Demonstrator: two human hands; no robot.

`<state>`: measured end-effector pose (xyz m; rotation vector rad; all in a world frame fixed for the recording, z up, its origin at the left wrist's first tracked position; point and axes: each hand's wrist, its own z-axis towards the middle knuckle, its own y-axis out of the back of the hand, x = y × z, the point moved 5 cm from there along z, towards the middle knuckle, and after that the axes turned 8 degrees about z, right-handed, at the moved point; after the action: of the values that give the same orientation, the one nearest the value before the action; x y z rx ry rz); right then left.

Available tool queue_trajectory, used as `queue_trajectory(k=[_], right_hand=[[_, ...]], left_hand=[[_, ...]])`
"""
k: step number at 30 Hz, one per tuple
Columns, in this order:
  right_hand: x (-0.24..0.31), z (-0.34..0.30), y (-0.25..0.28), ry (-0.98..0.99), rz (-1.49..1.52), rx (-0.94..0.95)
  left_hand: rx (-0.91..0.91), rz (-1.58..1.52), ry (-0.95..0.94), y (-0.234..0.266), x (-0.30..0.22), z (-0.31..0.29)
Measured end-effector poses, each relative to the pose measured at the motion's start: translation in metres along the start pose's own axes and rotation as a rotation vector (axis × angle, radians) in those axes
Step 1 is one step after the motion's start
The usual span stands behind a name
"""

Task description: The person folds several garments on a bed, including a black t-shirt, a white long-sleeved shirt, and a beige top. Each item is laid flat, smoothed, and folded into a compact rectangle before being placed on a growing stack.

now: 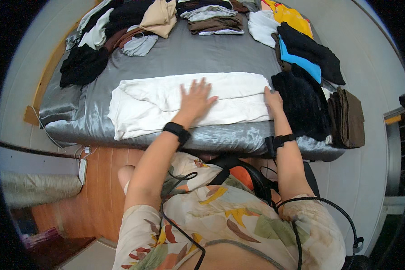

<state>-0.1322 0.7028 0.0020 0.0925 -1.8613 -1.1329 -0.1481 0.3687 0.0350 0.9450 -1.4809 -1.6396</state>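
A white garment [144,101], folded lengthwise into a long strip, lies across the near part of the bed; its exact kind cannot be made out. My left hand [195,100] rests flat on the middle of it, fingers spread and slightly blurred. At the strip's right end, my right hand [273,101] grips the edge of the cloth, with part of the fingers hidden. Creases run along the fabric, and its left end is uneven. Just to the right of my right hand lies a black fuzzy garment [301,103].
The bed has a shiny grey sheet [202,54]. Folded clothes [216,20] are stacked at the back, with loose dark clothes [83,65] at the left. Black and blue garments [310,51] and a folded brown garment [348,118] lie at the right. Cables [346,220] hang around my arms.
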Motion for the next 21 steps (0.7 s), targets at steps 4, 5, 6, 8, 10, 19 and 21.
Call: queue_trajectory(k=[4,5,6,8,10,19,21], right_hand=[[-0.015,0.013,-0.003,-0.213,0.389,0.16],[-0.021,0.013,-0.003,-0.275,0.49,0.167],[-0.024,0.013,-0.005,-0.283,0.609,0.189],[-0.028,0.014,-0.011,-0.3,0.834,0.272],[-0.027,0.015,-0.02,-0.271,0.851,0.407],[0.051,0.004,-0.006,0.336,0.531,0.301],[0.087,-0.019,0.01,0.54,0.152,0.058]], left_hand=[[-0.246,-0.171,-0.135,-0.007,-0.059,0.02],[-0.164,-0.142,-0.134,-0.021,-0.065,0.018],[-0.128,-0.121,-0.144,-0.032,-0.069,0.014],[-0.093,-0.071,-0.15,-0.048,-0.073,0.014],[-0.087,-0.011,-0.138,-0.057,-0.072,0.015],[0.042,-0.203,-0.161,-0.047,-0.063,0.016],[0.103,-0.4,-0.16,-0.041,-0.054,0.019]])
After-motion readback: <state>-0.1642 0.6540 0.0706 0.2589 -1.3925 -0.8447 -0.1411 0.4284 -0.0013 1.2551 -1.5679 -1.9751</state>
